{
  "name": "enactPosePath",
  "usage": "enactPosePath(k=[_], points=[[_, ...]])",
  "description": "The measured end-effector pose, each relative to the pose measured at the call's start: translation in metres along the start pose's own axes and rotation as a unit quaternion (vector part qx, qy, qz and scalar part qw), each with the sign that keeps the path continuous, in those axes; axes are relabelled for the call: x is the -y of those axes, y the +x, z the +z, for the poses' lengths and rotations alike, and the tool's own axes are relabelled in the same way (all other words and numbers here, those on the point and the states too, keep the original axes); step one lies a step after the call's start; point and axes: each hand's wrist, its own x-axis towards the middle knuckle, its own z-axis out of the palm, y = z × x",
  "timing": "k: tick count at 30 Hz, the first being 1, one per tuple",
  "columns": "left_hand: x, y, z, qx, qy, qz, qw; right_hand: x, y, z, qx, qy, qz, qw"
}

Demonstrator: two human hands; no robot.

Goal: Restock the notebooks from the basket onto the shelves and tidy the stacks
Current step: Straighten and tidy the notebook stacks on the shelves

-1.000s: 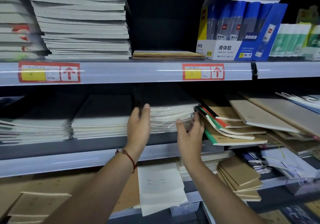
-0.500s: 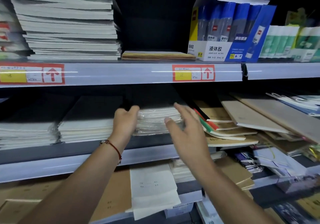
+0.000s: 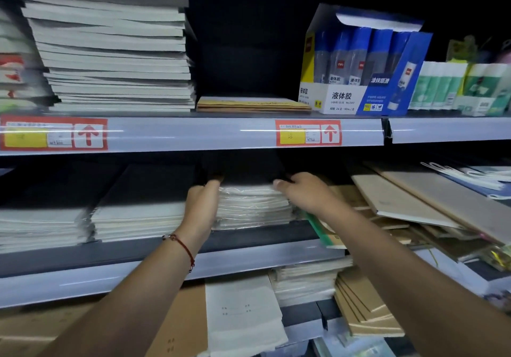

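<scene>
Both hands closed in since earlier: left hand (image 3: 201, 204), right hand (image 3: 305, 190) now grip wrapped stack (image 3: 251, 204).

At frame centre, a wrapped notebook stack (image 3: 253, 207) sits on the middle shelf (image 3: 110, 257), between the left hand (image 3: 200, 207) and right hand (image 3: 307, 193).

plastic-wrapped stack of black-covered, white-paged notebooks (image 3: 253, 204) — lies flat on middle grey shelf (image 3: 249, 236) | just beside a taller black-covered stack (image 3: 138, 213) on its left | tilted kraft-brown notebooks (image 3: 401, 202) on its right — leaning askew
</scene>
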Motion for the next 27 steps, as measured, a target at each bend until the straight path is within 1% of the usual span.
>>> enactPosePath(k=[2,4,7,8,10,11,12,14,15,17,19,20,21,22,23,24,25,27], points=[[0.001,0.002,0.002,-0.012,-0.004,0.016,1.000,0.002,0.001,-0.003,0.011,0.018,0.000,1.000],[0.000,0.001,0.003,-0.018,0.002,0.031,0.999,0.003,0.000,-0.007,0.044,0.016,0.000,0.999],[-0.001,-0.001,-0.001,0.002,0.051,0.034,0.998,-0.003,-0.004,-0.011,0.088,0.007,-0.002,0.996],[-0.001,-0.005,-0.003,0.010,0.068,0.043,0.997,-0.007,-0.005,-0.009,0.084,-0.002,-0.009,0.996],[0.004,-0.011,-0.010,0.014,0.124,0.104,0.987,-0.012,-0.006,-0.003,0.063,-0.031,-0.027,0.997],[0.008,-0.014,-0.015,0.018,0.172,0.150,0.973,-0.013,-0.005,0.000,0.053,-0.048,-0.032,0.997],[0.014,-0.017,-0.019,0.022,0.229,0.203,0.952,-0.013,-0.003,0.002,0.044,-0.075,-0.036,0.996],[0.025,-0.021,-0.025,0.032,0.334,0.283,0.899,-0.009,0.001,0.003,0.028,-0.169,-0.041,0.984],[0.030,-0.019,-0.026,0.027,0.369,0.309,0.876,-0.006,0.003,0.002,0.020,-0.220,-0.046,0.974],[0.031,-0.018,-0.025,0.008,0.414,0.331,0.848,0.000,0.007,0.002,0.015,-0.291,-0.045,0.956],[0.030,-0.019,-0.025,0.008,0.434,0.332,0.838,0.005,0.004,0.003,0.015,-0.348,-0.040,0.937],[0.031,-0.018,-0.027,0.017,0.450,0.332,0.829,0.008,-0.001,0.004,-0.001,-0.384,-0.052,0.922],[0.032,-0.018,-0.030,0.023,0.472,0.341,0.813,0.010,-0.009,0.008,-0.032,-0.413,-0.079,0.907],[0.034,-0.016,-0.033,0.022,0.493,0.357,0.793,0.011,-0.020,0.016,-0.066,-0.421,-0.120,0.897],[0.035,-0.014,-0.035,0.017,0.506,0.375,0.777,0.013,-0.035,0.026,-0.081,-0.401,-0.163,0.898],[0.036,-0.012,-0.037,0.011,0.510,0.382,0.770,0.015,-0.050,0.040,-0.068,-0.368,-0.197,0.906],[0.038,-0.010,-0.037,0.006,0.508,0.382,0.772,0.015,-0.064,0.056,-0.042,-0.341,-0.213,0.915],[0.039,-0.008,-0.035,0.000,0.505,0.384,0.773,0.007,-0.075,0.086,0.002,-0.339,-0.194,0.921]])
